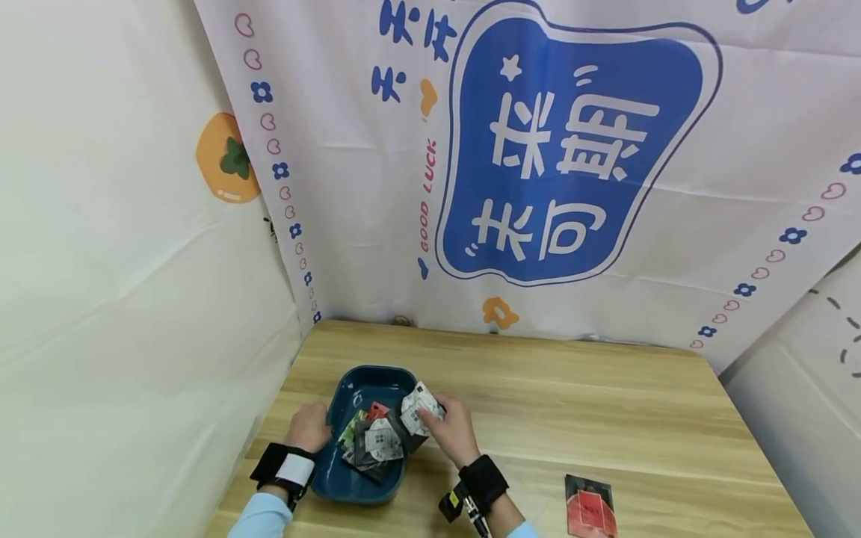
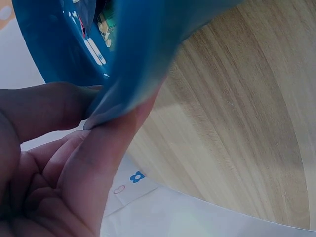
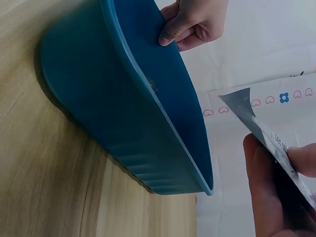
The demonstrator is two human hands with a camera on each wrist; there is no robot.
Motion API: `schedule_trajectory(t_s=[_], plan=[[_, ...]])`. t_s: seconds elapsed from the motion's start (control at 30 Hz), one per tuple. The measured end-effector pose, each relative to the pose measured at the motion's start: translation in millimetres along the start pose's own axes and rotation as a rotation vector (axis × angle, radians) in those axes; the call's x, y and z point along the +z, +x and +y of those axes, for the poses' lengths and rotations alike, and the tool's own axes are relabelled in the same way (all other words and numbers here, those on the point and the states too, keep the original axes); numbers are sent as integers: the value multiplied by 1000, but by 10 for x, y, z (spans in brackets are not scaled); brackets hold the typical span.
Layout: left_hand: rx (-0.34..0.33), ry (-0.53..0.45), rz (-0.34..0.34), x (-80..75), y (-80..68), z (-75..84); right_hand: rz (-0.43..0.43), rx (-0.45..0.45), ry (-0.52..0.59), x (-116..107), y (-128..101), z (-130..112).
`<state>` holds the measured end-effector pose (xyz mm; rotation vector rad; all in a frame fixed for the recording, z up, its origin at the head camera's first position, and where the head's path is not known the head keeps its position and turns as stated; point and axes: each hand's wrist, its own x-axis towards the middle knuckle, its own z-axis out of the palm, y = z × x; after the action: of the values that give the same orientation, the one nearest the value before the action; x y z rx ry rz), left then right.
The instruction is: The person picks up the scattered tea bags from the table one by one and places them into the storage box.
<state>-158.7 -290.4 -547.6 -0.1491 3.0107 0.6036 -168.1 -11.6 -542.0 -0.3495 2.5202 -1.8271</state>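
A dark blue oval dish (image 1: 363, 379) sits near the table's front left and holds several small sachets (image 1: 377, 441). My left hand (image 1: 308, 426) pinches the dish's left rim (image 2: 106, 111) between thumb and fingers. My right hand (image 1: 452, 430) holds a white and grey sachet (image 1: 418, 407) just above the dish's right edge. In the right wrist view that sachet (image 3: 269, 133) is pinched between thumb and fingers beside the dish wall (image 3: 123, 123), and the left hand (image 3: 192, 22) shows on the far rim.
A red and black packet (image 1: 590, 506) lies on the wooden table (image 1: 572, 403) at the front right. Printed cloth hangs behind and to both sides. The table edge runs close to the left of the dish.
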Motion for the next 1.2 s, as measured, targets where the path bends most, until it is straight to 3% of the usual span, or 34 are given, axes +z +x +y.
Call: schedule_trajectory(t_s=[0.43, 1.2], plan=[[-13, 7, 2, -13, 14, 8, -31, -36, 8, 141, 74, -8], [-31, 15, -23, -28, 13, 39, -121, 16, -48, 317, 158, -55]])
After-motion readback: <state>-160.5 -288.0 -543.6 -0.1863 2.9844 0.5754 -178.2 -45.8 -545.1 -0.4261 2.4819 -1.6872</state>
